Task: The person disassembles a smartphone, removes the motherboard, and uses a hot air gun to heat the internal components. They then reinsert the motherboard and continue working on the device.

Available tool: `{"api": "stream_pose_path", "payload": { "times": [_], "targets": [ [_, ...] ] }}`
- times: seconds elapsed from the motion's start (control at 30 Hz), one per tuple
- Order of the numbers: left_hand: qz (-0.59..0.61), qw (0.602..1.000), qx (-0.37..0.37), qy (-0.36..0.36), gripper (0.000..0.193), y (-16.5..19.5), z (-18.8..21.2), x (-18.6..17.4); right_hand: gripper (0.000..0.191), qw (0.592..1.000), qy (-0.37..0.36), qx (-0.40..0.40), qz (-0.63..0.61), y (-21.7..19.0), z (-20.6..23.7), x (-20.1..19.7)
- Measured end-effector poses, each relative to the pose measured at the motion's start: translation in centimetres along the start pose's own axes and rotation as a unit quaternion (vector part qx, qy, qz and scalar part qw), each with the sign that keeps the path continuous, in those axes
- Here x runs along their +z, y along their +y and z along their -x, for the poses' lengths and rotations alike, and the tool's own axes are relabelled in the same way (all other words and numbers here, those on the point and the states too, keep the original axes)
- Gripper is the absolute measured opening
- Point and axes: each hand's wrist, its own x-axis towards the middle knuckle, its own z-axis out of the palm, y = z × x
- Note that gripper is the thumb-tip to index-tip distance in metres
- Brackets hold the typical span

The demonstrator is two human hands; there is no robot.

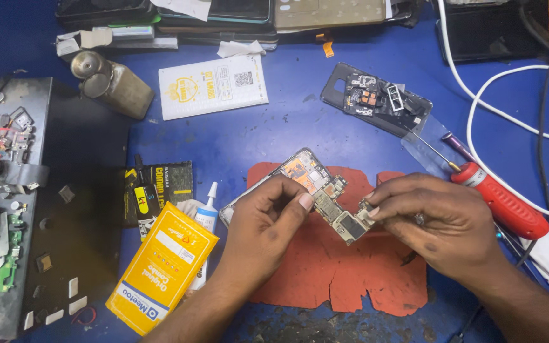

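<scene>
Now we lift the circuit board point(335, 206) off the opened phone point(290, 174): left hand point(268, 219) and right hand point(436, 219) both pinch it; next, from 3 o'clock, gentle prying.

One head-worn camera looks steeply down, close over the blue workbench point(274, 133), its far edge seemingly cropped.

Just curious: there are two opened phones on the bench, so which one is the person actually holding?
The opened phone over the red mat, between left hand and right hand. The dark one lies untouched farther back.

Yellow box point(162, 276) lower left; white packet point(213, 86) top centre.
</scene>
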Motion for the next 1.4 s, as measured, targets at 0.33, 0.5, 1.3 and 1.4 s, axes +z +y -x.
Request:
{"api": "stream_pose_path", "payload": {
  "times": [0.33,0.5,1.3,1.4],
  "targets": [
    [-0.353,0.914,0.201,-0.001,0.015,2.4,-0.3,-1.2,0.018,0.991,-0.024,-0.004,-0.131,0.1,-0.3,-1.2],
    [-0.491,0.855,0.163,0.037,0.049,4.6,-0.2,-2.8,0.027,0.954,-0.003,0.287,-0.092,0.6,-1.3,-0.5],
    [-0.394,0.916,0.068,-0.005,0.069,4.4,-0.3,-2.3,0.030,0.953,-0.069,0.154,0.251,-3.2,-2.0,0.5],
    [-0.371,0.928,-0.019,-0.021,0.063,4.6,-0.5,-2.5,0.035,0.931,-0.111,0.184,0.295,-3.1,-1.8,0.4]
  ]
}}
